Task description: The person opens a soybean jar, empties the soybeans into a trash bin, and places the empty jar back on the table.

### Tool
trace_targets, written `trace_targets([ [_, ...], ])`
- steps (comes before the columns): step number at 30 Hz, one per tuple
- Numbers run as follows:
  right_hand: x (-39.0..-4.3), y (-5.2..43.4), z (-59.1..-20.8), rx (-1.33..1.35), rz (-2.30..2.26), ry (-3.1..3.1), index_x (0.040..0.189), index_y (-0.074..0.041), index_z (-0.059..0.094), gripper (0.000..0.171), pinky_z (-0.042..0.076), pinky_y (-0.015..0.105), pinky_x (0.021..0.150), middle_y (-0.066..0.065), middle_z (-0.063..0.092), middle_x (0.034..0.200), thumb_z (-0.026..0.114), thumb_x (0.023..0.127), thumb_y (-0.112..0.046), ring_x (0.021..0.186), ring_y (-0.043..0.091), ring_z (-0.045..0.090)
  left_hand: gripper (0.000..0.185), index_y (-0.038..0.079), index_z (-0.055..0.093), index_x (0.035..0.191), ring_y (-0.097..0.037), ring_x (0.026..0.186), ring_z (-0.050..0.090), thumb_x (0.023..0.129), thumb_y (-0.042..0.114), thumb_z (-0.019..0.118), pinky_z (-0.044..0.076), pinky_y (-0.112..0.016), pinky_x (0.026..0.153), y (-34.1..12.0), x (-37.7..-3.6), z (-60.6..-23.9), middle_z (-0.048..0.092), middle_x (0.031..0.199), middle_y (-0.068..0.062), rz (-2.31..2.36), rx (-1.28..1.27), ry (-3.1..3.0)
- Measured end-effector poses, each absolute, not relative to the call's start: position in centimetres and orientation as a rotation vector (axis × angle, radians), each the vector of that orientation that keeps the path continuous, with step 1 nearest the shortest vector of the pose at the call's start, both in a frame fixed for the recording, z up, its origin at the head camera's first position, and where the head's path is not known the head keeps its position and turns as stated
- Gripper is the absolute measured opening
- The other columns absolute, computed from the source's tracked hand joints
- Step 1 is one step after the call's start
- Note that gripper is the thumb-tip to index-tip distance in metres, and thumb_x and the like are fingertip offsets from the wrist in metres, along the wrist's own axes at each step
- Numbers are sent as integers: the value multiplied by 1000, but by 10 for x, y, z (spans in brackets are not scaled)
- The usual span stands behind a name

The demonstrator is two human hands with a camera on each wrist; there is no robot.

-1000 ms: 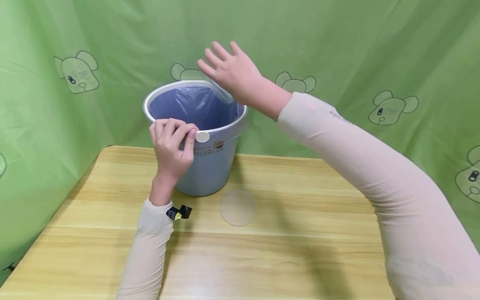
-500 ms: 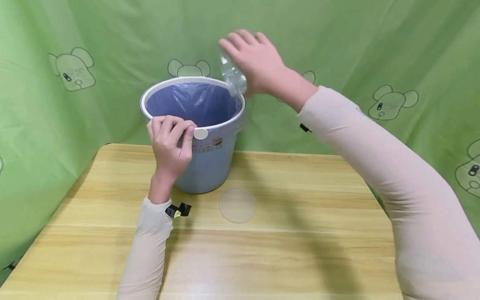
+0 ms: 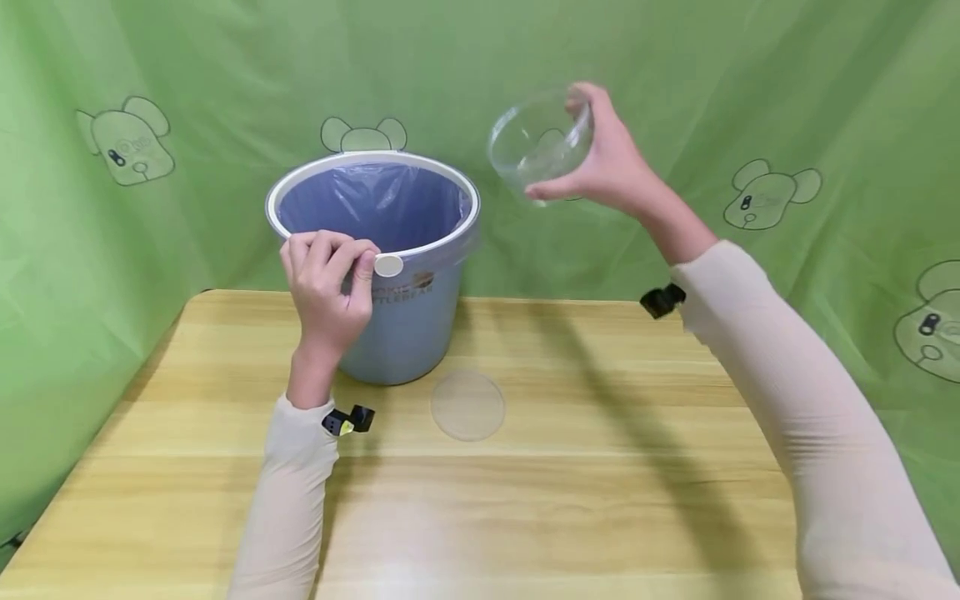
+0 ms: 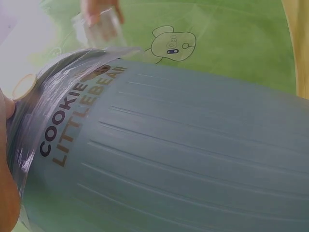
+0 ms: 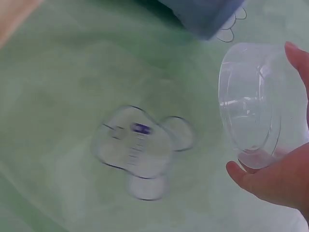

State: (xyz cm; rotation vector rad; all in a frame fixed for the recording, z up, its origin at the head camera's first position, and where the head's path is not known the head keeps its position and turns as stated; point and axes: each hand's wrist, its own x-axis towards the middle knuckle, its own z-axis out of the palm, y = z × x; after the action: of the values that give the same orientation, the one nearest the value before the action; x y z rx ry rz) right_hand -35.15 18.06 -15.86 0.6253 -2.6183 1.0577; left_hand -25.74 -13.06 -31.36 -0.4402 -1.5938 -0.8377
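Backdrop cloth (image 3: 675, 67) is bright green with little outlined cartoon bear heads printed all over – pale green faces, dark line work. The bin (image 3: 390, 333) is a dusty grey-blue with a white rim and brown lettering, "COOKIE LITTLEBEAR", lined with a blue-purple see-through bag (image 3: 375, 204). The bowl (image 3: 542, 143) is clear, colourless. The round lid (image 3: 468, 405) is frosted clear. The surface (image 3: 562, 500) is light yellowish wood grain – streaky. Sleeves (image 3: 787, 400) are pale beige.

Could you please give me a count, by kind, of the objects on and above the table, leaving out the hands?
Blue lined bin: 1
Clear bowl, held by the right hand: 1
Clear round lid on the table: 1
Small white disc, pinched by the left hand: 1
Total: 4
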Motion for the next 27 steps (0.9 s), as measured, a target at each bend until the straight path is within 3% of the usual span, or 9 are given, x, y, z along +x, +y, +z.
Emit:
trace_targets([
  [6, -336, 218, -229, 566, 1253, -2596, 157, -9, 23, 121, 45, 45, 114, 15, 40, 150, 98, 62, -19, 132, 25, 45, 21, 3, 73, 82, -37, 84, 45, 94, 18, 66, 33, -51, 94, -131, -256, -317, 62, 79, -14, -842, -437, -1599],
  [14, -308, 243, -326, 505, 1382, -2721, 158, -4, 20, 123, 38, 53, 118, 20, 39, 153, 97, 64, -23, 141, 37, 40, 20, 3, 73, 82, -37, 84, 45, 94, 17, 66, 33, -51, 94, -129, -255, -317, 62, 79, -14, -854, -452, -1591],
  [27, -282, 253, -413, 448, 1477, -2900, 159, -6, 18, 127, 31, 60, 120, 23, 35, 159, 98, 64, -30, 146, 43, 35, 19, 4, 74, 82, -38, 86, 46, 93, 17, 66, 32, -46, 97, -128, -252, -317, 62, 78, -15, -878, -443, -1585],
])
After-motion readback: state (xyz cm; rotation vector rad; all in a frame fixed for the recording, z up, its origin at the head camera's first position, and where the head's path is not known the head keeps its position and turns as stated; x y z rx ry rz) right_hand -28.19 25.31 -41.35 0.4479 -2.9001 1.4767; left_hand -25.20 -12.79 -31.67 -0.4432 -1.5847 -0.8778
